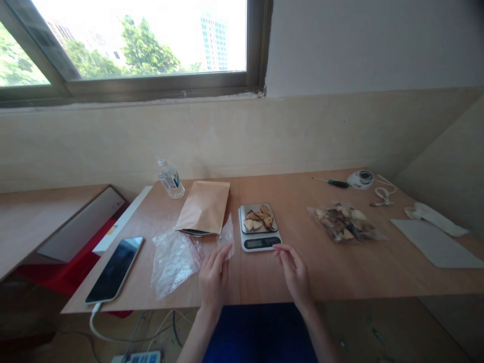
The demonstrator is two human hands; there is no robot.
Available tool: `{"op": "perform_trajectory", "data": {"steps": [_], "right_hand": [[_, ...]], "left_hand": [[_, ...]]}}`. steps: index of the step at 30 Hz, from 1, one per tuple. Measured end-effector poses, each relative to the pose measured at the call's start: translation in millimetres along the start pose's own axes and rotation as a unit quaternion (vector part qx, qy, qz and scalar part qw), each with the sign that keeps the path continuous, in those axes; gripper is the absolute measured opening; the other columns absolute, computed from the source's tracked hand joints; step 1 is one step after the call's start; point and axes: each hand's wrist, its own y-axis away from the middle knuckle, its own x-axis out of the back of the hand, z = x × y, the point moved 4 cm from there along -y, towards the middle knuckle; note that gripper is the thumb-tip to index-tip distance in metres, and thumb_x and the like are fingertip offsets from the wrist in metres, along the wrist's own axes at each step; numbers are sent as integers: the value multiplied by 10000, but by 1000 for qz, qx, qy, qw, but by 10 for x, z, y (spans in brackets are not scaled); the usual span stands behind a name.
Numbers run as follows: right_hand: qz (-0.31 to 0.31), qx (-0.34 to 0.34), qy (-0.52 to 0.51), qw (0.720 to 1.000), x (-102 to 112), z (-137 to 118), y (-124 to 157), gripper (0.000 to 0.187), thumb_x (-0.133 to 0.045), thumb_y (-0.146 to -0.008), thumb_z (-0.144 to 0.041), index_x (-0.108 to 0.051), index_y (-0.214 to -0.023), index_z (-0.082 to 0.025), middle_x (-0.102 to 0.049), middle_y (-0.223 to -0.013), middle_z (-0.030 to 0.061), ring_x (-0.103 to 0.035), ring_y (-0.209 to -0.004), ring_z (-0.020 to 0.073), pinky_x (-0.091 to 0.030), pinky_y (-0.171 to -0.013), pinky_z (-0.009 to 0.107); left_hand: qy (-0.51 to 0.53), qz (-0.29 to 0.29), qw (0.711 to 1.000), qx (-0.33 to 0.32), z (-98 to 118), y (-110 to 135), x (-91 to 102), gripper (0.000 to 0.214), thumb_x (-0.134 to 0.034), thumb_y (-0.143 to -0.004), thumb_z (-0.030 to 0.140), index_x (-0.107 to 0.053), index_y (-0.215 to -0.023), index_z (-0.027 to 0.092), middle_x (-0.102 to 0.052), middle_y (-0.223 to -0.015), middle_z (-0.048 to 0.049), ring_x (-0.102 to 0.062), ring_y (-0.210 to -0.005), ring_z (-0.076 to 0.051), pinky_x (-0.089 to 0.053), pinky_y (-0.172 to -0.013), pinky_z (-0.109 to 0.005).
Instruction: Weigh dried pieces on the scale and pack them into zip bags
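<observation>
A small digital kitchen scale sits in front of me, with several dried, pale-brown slices on its platform. My right hand is at the scale's lower right corner, its loosely bent index fingertip by the buttons. Left of the scale, my left hand hovers low over the table, fingers loosely bent and close together. Its fingertips are next to a small clear plastic bag; whether they touch it I cannot tell. A larger clear zip bag lies flat beside that hand. Behind it lies a brown paper pouch, its mouth towards me.
A clear bag of dried pieces lies to the right. Farther back are a screwdriver and a white dome camera. A water bottle stands back left, and a phone with a cable lies near the left edge.
</observation>
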Motion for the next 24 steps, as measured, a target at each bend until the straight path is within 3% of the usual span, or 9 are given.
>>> {"op": "perform_trajectory", "data": {"steps": [4,9,14,19,24], "right_hand": [[-105,-66,-84,989,-393,-291,166,339,-425,-901,-448,-571,-1065,-191,-641,-853,38,-595,-759,160,-470,-708,257],[-100,-100,-159,977,-694,-488,274,328,-469,-870,-485,-585,-923,-183,-642,-782,32,-611,-736,166,-491,-679,251],[-134,-65,-134,980,-768,-521,358,316,-451,-899,-412,-651,-936,-170,-684,-936,86,-636,-897,200,-494,-809,279],[-125,-59,-86,987,-679,-533,338,282,-517,-868,-385,-690,-945,-176,-714,-904,82,-668,-832,205,-523,-731,264],[-122,-47,-51,990,-556,-558,246,204,-587,-826,-342,-718,-847,-187,-720,-833,58,-666,-811,199,-506,-732,264]], "left_hand": [[-10,58,993,-104,243,245,-21,375,-430,-879,139,-580,-1202,255,-626,-1166,-76,-593,-1011,-188,-464,-843,-313],[34,61,979,-190,354,421,-75,372,-486,-835,163,-583,-1185,240,-619,-1165,-91,-566,-1070,-217,-464,-860,-342],[144,42,985,-86,204,489,-91,438,-352,-901,312,-469,-1282,131,-522,-1220,-167,-500,-1137,-261,-458,-893,-406],[189,102,977,8,143,460,-118,385,-478,-866,193,-474,-1251,183,-577,-1078,-102,-551,-997,-199,-471,-851,-340],[204,99,972,61,238,319,-154,404,-531,-849,187,-497,-1251,203,-578,-889,-48,-572,-805,-161,-494,-739,-300]]}}
